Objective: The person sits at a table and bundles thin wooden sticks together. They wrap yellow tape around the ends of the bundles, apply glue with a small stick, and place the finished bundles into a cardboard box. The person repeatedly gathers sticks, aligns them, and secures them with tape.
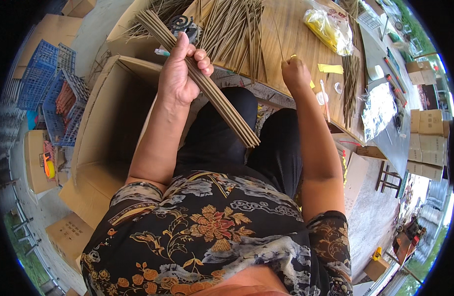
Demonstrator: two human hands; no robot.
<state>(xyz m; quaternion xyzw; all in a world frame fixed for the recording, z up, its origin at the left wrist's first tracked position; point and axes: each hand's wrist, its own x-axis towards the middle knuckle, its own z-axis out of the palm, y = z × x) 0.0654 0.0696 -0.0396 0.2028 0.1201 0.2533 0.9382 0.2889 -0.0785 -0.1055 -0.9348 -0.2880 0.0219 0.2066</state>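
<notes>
My left hand [180, 74] is closed round a bundle of thin brown sticks [224, 109], which slants from the table's edge down over my lap. At the table's near edge, my right hand [297, 75] is pinched shut on a single thin stick [278, 39] pointing away from me. A bit of yellow shows at its fingertips; I cannot tell whether it is held. Just right of that hand lie small yellow paper strips [330, 68]. A large loose pile of similar sticks [232, 34] covers the table beyond my left hand.
On the wooden table [271, 29] are a plastic bag with yellow contents [330, 27], another row of sticks [351, 89] and a black spiral coil [181, 22]. An open cardboard box [101, 113] stands at my left, with blue crates [39, 74] beyond. Silvery plastic [379, 111] lies right.
</notes>
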